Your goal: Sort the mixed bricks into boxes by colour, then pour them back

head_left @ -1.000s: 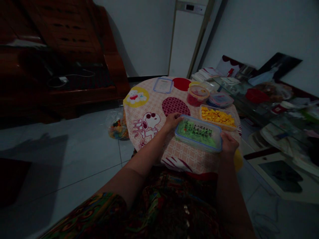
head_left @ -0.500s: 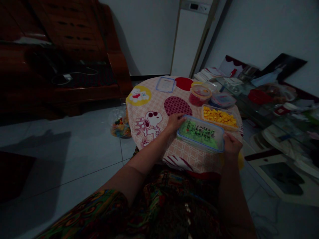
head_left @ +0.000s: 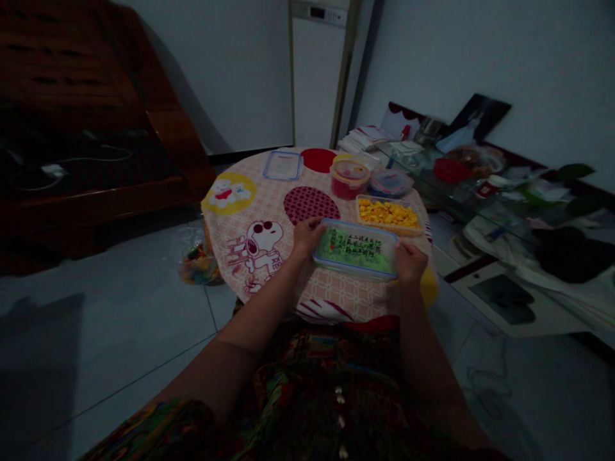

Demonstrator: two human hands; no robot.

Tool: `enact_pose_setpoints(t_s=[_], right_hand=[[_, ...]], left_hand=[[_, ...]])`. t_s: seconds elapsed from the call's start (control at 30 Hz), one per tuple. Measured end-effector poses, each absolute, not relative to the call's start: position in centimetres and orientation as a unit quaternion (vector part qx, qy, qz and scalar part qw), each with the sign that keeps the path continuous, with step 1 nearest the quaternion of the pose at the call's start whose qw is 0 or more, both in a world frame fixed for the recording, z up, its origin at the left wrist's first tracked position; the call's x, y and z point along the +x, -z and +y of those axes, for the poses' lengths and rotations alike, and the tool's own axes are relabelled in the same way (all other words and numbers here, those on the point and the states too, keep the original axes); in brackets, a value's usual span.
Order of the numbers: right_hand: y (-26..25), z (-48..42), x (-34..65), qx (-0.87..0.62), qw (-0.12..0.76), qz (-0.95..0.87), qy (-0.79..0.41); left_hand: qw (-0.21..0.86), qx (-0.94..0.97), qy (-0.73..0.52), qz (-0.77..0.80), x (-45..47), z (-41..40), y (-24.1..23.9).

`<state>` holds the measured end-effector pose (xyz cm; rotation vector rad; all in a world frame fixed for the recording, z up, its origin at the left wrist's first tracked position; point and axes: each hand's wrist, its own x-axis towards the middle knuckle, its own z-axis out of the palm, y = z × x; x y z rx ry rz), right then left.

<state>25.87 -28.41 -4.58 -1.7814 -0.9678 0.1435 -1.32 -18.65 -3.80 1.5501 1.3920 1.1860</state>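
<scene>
A clear rectangular food container [head_left: 358, 251] with a blue-edged lid, dark printed writing and green contents is between my two hands near the front of the round table. My left hand [head_left: 307, 237] is closed on its left end. My right hand [head_left: 410, 261] grips the right end, fingers partly hidden by the box. Just behind it stands a rectangular container of yellow pieces [head_left: 390, 214], showing no lid. Farther left lies a blue-edged clear lid [head_left: 283, 166], flat on the patterned tablecloth [head_left: 269, 198].
A round tub with red contents [head_left: 349, 179] and a lidded container [head_left: 391, 182] stand at the table's back right. A cluttered glass shelf [head_left: 451, 186] runs along the right. On the floor at left sits a clear bag of colourful things [head_left: 195, 261], near a wooden bench [head_left: 158, 121].
The camera view has turned to the right, so everything appears farther left. Both hands still hold the green-filled container, whose near edge looks slightly raised.
</scene>
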Motion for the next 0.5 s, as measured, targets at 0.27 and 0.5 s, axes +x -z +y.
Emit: enact_pose_setpoints(t_s=[0.27, 0.5], right_hand=[[2.9, -29.2, 24.8, -0.818, 0.292, -0.490, 0.076], [0.6, -29.1, 23.2, -0.852, 0.155, -0.498, 0.040]], left_hand=[[0.175, 0.677, -0.365, 0.614, -1.7, -19.8, 2.1], [0.154, 0.698, -0.312, 0.626, -1.7, -20.2, 1.1]])
